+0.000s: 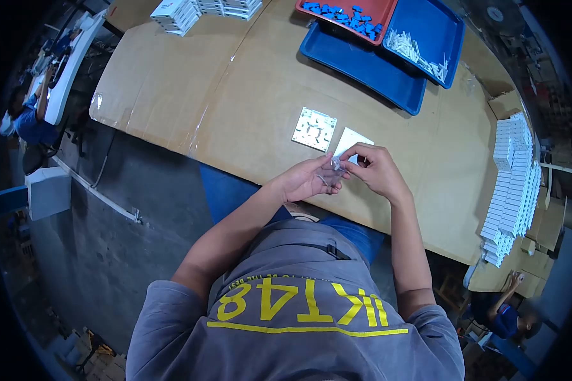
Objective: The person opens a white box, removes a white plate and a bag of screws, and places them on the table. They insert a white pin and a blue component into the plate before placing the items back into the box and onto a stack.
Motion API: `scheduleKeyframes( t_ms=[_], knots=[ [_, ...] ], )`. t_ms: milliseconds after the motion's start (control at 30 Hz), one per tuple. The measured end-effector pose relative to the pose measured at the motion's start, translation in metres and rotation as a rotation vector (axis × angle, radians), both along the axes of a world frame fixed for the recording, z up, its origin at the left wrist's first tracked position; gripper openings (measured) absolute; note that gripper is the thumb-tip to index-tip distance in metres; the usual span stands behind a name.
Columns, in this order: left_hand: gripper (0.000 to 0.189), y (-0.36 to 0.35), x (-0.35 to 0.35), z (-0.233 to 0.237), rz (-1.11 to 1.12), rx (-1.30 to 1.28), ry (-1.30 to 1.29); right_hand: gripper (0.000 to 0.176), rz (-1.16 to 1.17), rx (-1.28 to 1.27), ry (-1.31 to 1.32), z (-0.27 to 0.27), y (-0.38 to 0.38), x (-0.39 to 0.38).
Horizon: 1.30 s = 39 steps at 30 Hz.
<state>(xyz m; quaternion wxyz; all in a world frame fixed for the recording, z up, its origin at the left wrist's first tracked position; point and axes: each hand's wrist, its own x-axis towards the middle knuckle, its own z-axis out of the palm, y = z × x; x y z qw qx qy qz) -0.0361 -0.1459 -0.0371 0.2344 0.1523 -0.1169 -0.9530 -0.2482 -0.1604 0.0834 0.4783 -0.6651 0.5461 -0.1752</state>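
Close to the table's near edge, my two hands meet over a small clear plastic bag [332, 174]. My left hand [300, 180] is turned palm up, its fingers curled around the bag's lower part. From the other side, my right hand [380, 173] pinches the upper end of the bag between thumb and fingers. What the bag contains is too small to make out. Just beyond the hands lies a white square sheet [314, 129] printed with dark figures. Beside it is a plain white flat piece [352, 140], partly hidden by my right hand.
At the back, a red tray [337, 25] of blue pieces and a blue tray [452, 44] of white sticks overlap another blue tray [362, 71]. Stacked white boxes [511, 184] line the right side; more boxes [175, 16] stand far left. People sit at left and lower right.
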Motion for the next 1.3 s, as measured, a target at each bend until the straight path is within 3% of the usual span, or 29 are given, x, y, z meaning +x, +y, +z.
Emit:
scheduleKeyframes(
  t_ms=[167, 367, 467, 667, 967, 1067, 1133, 1200, 1267, 1300],
  knots=[
    [0.046, 0.001, 0.002, -0.008, -0.01, -0.029, 0.044, 0.012, 0.184, -0.137, -0.065, -0.009, -0.009, -0.001],
    [0.044, 0.001, 0.002, -0.019, -0.019, -0.066, 0.079, 0.018, 0.299, 0.072, -0.128, -0.014, -0.011, -0.001],
    [0.044, 0.001, 0.004, -0.006, -0.003, -0.023, 0.093, 0.022, 0.167, 0.053, -0.244, -0.019, -0.006, -0.003],
    [0.039, 0.001, 0.0, -0.023, -0.007, -0.022, 0.137, 0.037, 0.179, 0.01, -0.126, -0.021, 0.008, 0.011],
    [0.038, 0.002, 0.003, -0.008, 0.01, 0.0, 0.116, 0.042, -0.011, 0.12, -0.197, -0.017, 0.008, 0.016],
    [0.036, 0.003, 0.0, -0.02, 0.01, -0.01, 0.106, 0.038, 0.163, 0.108, -0.119, -0.024, 0.009, 0.014],
    [0.036, 0.003, 0.0, -0.019, 0.007, -0.096, 0.026, 0.036, 0.215, 0.31, -0.244, -0.028, 0.009, 0.015],
    [0.037, 0.003, 0.002, -0.014, 0.011, -0.031, 0.129, 0.034, 0.16, 0.183, -0.27, -0.026, 0.006, 0.008],
    [0.053, 0.003, 0.002, -0.009, 0.009, 0.024, 0.098, 0.033, 0.057, 0.179, -0.317, -0.022, -0.003, -0.005],
    [0.058, 0.001, 0.003, -0.009, -0.013, 0.032, 0.106, 0.029, 0.088, -0.065, -0.231, -0.022, -0.015, -0.019]
  ],
)
